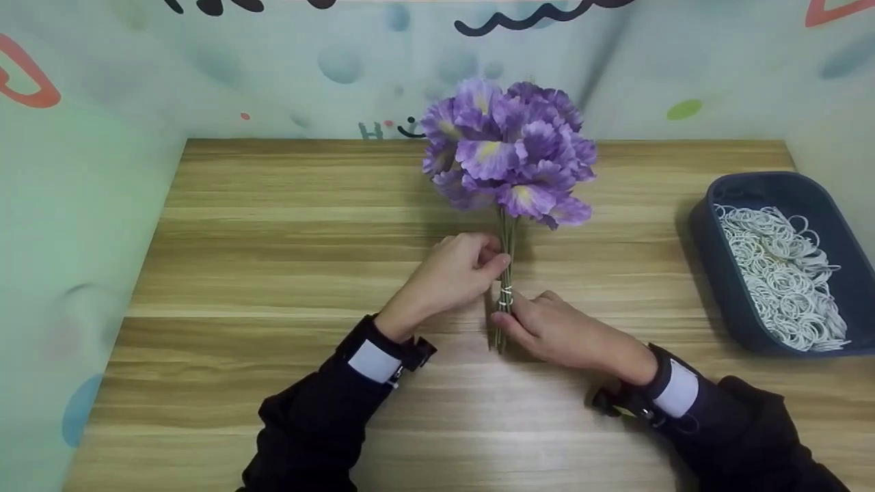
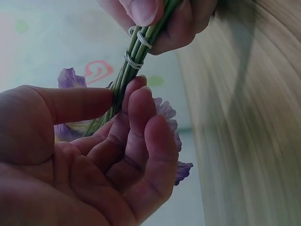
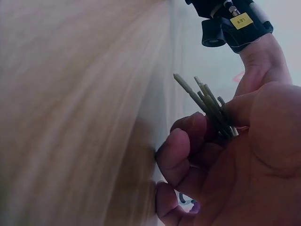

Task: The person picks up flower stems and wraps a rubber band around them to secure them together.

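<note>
A bunch of purple artificial flowers [image 1: 509, 150] stands out toward the back of the table, its green stems [image 1: 506, 236] gathered together. White rubber bands [image 2: 133, 61] loop around the stems. My left hand [image 1: 459, 270] pinches the stems between thumb and fingers, just above the bands on the blossom side. Lower down, my right hand [image 1: 557, 329] grips the stems just below the bands. In the right wrist view the cut stem ends [image 3: 207, 101] poke out past the right thumb and fingers.
A dark blue bin [image 1: 724, 294] holding many white rubber bands [image 1: 786, 280] sits at the right of the wooden table [image 1: 273, 225]. Patterned light-green panels [image 1: 89, 205] stand along the table's back and sides.
</note>
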Action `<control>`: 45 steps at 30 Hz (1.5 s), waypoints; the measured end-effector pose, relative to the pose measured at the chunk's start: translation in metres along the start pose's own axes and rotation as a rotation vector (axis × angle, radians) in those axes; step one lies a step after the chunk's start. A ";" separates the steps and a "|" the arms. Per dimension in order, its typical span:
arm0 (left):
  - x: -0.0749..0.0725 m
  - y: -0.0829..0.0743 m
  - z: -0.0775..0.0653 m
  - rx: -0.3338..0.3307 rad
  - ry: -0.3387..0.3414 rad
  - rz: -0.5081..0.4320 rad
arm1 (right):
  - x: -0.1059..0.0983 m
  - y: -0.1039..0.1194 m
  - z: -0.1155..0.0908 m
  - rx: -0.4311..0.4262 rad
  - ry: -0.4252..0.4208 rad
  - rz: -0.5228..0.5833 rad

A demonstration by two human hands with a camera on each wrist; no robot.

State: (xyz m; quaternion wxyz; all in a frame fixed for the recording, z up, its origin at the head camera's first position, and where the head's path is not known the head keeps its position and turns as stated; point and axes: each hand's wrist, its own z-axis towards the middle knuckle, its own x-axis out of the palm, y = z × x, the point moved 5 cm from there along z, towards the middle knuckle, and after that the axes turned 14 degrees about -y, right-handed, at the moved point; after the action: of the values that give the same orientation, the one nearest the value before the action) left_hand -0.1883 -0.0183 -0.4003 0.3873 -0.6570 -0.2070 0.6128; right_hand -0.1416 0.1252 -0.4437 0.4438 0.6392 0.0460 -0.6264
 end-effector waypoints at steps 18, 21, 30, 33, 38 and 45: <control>0.009 0.016 0.003 -0.031 0.025 -0.023 | 0.008 -0.004 0.000 0.010 0.071 0.003; 0.010 0.017 0.002 -0.043 0.038 -0.030 | 0.010 -0.004 0.000 0.004 0.086 -0.006; 0.014 0.022 0.001 -0.120 0.113 -0.062 | 0.009 -0.001 0.000 -0.035 0.074 -0.033; 0.014 0.023 0.001 -0.126 0.124 -0.059 | 0.009 -0.002 0.000 -0.029 0.075 -0.033; 0.015 0.024 0.001 -0.138 0.133 -0.054 | 0.009 -0.002 0.000 -0.018 0.077 -0.023; 0.016 0.026 0.001 -0.171 0.155 -0.086 | 0.009 -0.002 0.000 -0.011 0.079 -0.030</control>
State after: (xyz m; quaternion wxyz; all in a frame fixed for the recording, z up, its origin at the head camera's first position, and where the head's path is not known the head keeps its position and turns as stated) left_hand -0.1914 -0.0220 -0.4300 0.3706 -0.7235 -0.2561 0.5231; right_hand -0.1410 0.1221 -0.4530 0.4358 0.6601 0.0763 -0.6071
